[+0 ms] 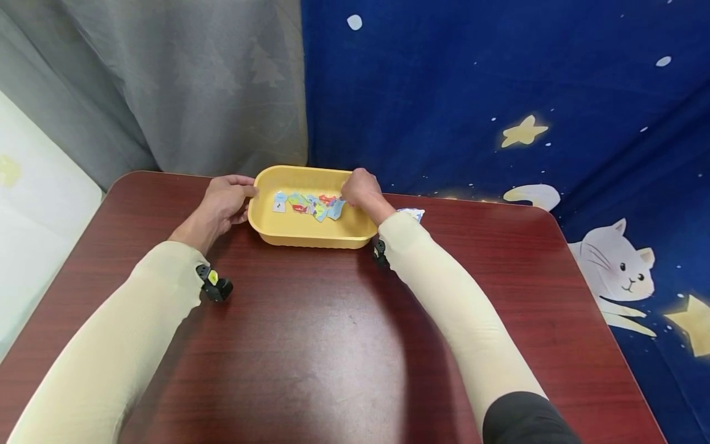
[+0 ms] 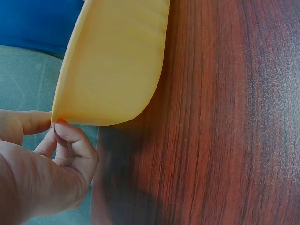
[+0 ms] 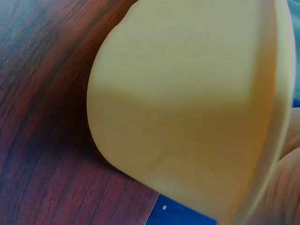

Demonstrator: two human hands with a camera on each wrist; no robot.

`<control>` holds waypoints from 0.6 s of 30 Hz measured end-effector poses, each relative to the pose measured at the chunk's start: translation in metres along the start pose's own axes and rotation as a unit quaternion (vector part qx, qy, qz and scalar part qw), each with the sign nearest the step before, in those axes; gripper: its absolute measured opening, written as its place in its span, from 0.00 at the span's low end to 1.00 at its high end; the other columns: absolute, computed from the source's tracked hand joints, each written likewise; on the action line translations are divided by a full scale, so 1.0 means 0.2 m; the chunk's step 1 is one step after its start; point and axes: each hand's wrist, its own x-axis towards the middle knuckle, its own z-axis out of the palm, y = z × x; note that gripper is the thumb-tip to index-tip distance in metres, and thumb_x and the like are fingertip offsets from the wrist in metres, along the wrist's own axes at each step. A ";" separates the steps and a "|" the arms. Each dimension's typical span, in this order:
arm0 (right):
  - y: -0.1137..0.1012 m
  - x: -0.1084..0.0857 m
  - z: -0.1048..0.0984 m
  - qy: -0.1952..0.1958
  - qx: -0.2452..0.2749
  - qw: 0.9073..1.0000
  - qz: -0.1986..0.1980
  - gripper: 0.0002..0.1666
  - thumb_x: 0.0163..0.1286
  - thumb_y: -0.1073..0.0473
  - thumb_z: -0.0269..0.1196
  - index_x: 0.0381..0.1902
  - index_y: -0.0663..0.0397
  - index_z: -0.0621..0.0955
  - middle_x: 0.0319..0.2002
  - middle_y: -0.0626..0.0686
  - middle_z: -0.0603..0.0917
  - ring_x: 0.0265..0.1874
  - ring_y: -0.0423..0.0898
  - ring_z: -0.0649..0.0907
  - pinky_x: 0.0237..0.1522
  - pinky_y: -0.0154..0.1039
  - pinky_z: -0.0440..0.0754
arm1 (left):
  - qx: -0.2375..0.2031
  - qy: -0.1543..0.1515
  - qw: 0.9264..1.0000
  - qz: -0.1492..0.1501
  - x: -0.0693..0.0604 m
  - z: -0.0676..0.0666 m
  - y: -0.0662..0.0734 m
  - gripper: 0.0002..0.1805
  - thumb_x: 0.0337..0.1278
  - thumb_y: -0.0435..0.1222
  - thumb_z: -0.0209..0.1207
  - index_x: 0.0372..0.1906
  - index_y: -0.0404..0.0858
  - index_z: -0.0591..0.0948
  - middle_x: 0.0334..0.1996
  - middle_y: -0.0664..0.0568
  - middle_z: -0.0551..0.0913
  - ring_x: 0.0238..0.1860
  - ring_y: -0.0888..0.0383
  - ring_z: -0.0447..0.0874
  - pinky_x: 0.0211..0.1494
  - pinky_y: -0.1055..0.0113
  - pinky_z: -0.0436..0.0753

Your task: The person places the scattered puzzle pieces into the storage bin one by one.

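A yellow plastic basin point(image 1: 310, 229) stands at the table's back edge. Several small, flat, irregular pieces point(image 1: 318, 208) in blue, green, red and yellow, like bits of a map, lie in it. My left hand point(image 1: 223, 200) pinches the basin's left rim between thumb and fingers, which the left wrist view shows up close. Over the basin's right end is my right hand point(image 1: 362, 188), fingers bent down inside beside the pieces. In the right wrist view the basin's wall point(image 3: 178, 103) covers its fingertips, so whether they hold a piece is hidden.
The basin rests on a dark red wood-grain table point(image 1: 310, 345). A white and blue item point(image 1: 413, 214) lies right of it, partly covered by my right sleeve. Behind the table hang a grey curtain point(image 1: 211, 80) and a blue star-patterned curtain point(image 1: 444, 92).
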 end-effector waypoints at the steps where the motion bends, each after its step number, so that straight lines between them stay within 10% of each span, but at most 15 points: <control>1: 0.00 0.00 0.00 0.000 -0.003 1.000 0.003 0.10 0.69 0.58 0.56 0.37 0.58 0.81 0.21 0.49 0.76 0.14 0.41 0.75 0.14 0.29 0.68 | 0.001 0.000 1.000 0.000 0.00 0.00 0.00 0.20 0.69 0.39 0.54 0.63 0.40 0.71 0.32 0.51 0.76 0.18 0.63 0.72 0.22 0.72 0.76; 18: 0.00 -0.05 0.05 0.056 -0.057 0.995 -0.057 0.13 0.65 0.61 0.55 0.20 0.48 0.71 0.31 0.51 0.78 0.28 0.45 0.75 0.31 0.35 0.72 | -0.002 -0.002 1.000 -0.007 0.00 0.00 0.00 0.21 0.69 0.41 0.54 0.63 0.41 0.70 0.36 0.49 0.75 0.20 0.62 0.72 0.23 0.72 0.76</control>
